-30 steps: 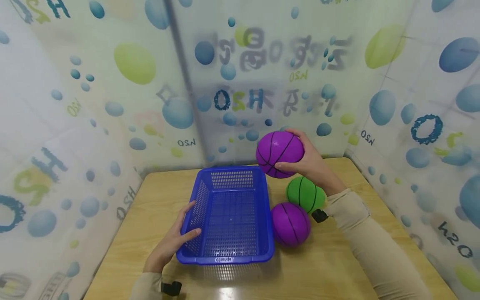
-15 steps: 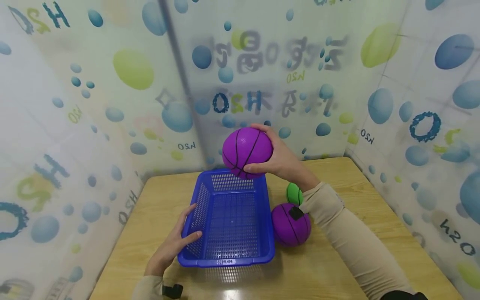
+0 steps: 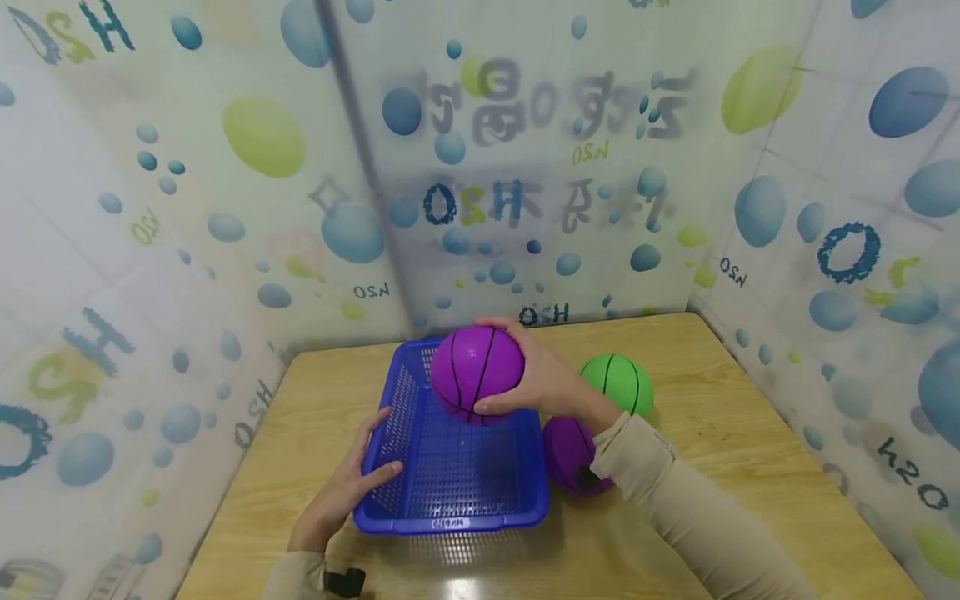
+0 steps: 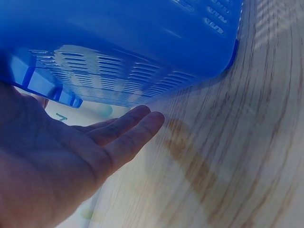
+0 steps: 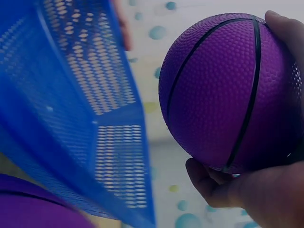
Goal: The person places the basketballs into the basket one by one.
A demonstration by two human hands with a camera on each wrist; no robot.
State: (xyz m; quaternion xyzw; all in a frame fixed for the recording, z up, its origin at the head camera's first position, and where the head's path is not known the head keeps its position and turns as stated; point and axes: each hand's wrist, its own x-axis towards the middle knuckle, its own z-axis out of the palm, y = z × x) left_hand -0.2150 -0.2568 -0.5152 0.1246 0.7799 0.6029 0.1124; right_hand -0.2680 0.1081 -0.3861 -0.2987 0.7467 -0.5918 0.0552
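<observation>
My right hand (image 3: 551,379) grips a purple toy basketball (image 3: 476,362) with black lines, fingers over its top and far side, thumb at its lower front. The ball is over the back part of a blue plastic basket (image 3: 450,525); in the right wrist view a gap shows between the held ball (image 5: 213,90) and the basket's perforated wall (image 5: 121,161). At the basket's left rim is my left hand (image 3: 341,492), its thumb reaching over the edge to the inside. Its other fingers (image 4: 128,137) extend along the outside, as the left wrist view shows.
A second purple ball (image 3: 570,450) rests against the basket's right side, partly hidden by my right wrist. Behind it sits a green ball (image 3: 618,383). All stand on a wooden table (image 3: 262,467) enclosed by patterned fabric walls (image 3: 187,250).
My right hand has carried the purple ball leftward from beyond the basket's back right corner, then lowered it over the basket. The left hand stays at the rim.
</observation>
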